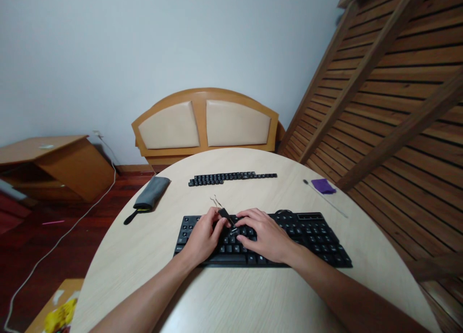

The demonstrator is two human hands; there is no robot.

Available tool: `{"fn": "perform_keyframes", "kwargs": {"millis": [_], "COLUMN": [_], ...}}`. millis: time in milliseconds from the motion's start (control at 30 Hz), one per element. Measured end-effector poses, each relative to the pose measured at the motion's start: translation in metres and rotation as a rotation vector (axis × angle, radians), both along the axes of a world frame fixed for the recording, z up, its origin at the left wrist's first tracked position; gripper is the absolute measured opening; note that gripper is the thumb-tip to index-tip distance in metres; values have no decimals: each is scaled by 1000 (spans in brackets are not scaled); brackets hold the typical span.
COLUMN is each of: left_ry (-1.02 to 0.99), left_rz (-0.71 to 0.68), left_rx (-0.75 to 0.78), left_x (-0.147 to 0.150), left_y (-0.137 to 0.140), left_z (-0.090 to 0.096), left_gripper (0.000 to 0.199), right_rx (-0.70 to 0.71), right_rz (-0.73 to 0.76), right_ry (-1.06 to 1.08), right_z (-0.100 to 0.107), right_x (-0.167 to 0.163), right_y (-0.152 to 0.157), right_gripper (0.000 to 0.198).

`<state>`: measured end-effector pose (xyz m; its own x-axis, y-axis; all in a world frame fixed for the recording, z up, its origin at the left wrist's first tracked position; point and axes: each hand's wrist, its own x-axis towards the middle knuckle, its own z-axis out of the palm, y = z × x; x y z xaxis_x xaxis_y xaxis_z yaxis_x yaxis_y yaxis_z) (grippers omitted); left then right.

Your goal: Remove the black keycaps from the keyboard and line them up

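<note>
A keycap puller [224, 213] with a black handle is pinched in my left hand [203, 234]. Its thin wire prongs point up and away, while the lower end slants down over the letter keys. My right hand [265, 234] rests over the middle of the black keyboard [224, 261], its thumb and forefinger curled in at the puller's lower end. Whatever lies between those fingertips is too small to make out. Some key positions at the keyboard's upper left look stripped of their caps. Behind the keyboard, removed keycaps [224, 178] stand in rows.
On the round table [144, 275], a grey pouch [154, 192] lies to the left. A purple cloth [323, 186] and a thin brush [323, 196] are at the right. Beyond the table stands a headboard [202, 106]; wooden slats [379, 106] lean on the right.
</note>
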<state>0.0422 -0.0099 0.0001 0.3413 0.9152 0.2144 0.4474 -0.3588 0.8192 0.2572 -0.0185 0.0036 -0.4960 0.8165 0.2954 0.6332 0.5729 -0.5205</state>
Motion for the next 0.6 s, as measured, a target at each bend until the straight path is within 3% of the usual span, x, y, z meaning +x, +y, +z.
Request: {"fn": "perform_keyframes", "kwargs": {"millis": [367,600], "left_ry": [173,139], "left_rz": [45,11], "left_rx": [64,42], "left_x": [5,7], "left_y": [-11,-12], "left_z": [8,14], "left_gripper": [15,20], "right_rx": [40,44], "right_rz": [3,4], "right_ry": [4,13], "right_z": [-4,-3], "right_x": [0,-8], "right_y": [0,-2], "right_gripper": [18,16]}}
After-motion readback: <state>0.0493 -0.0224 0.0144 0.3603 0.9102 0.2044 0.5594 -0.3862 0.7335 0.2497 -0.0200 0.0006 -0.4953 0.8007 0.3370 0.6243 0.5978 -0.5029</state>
